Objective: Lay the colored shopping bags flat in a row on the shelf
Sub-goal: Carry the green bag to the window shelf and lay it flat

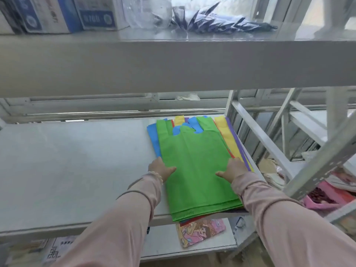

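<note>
The stack of colored bags [196, 166] lies flat at the right end of the shelf [77, 170], its bottom hem overhanging the front edge. The green bag [198, 180] is on top (blue, yellow, red and purple edges show beneath). My left grip [160, 169] presses flat on the stack's left edge, released. My right grip [234, 169] presses flat on the right edge, thumb extended, grasping nothing.
</note>
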